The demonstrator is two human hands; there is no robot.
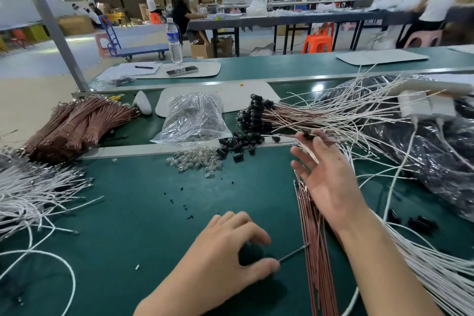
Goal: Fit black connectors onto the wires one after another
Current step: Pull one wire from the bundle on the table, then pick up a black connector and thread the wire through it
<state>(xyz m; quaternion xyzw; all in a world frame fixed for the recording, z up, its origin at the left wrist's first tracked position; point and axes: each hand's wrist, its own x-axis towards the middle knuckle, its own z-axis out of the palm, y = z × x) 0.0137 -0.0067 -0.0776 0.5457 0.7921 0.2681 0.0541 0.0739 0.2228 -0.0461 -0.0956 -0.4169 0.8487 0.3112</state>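
Note:
Loose black connectors [238, 146] lie in a heap at the middle of the green bench [143, 213]. Behind them rests a fan of brown and white wires with black connectors fitted [256, 115]. My left hand [228, 249], near the front edge, pinches the end of a thin wire [292, 254] between thumb and curled fingers. That wire runs to a row of brown wires [315, 251] lying lengthwise. My right hand [328, 179] is raised over those wires with straight, spread fingers. Its fingertips are at a black connector on a wire [307, 134].
Clear connectors [195, 161] sit left of the black heap, in front of a clear plastic bag [195, 118]. Tied brown wire bundles [77, 123] and white wires [30, 192] fill the left. White wires [436, 264] and a black plastic bag [423, 151] crowd the right. A water bottle [174, 41] stands behind.

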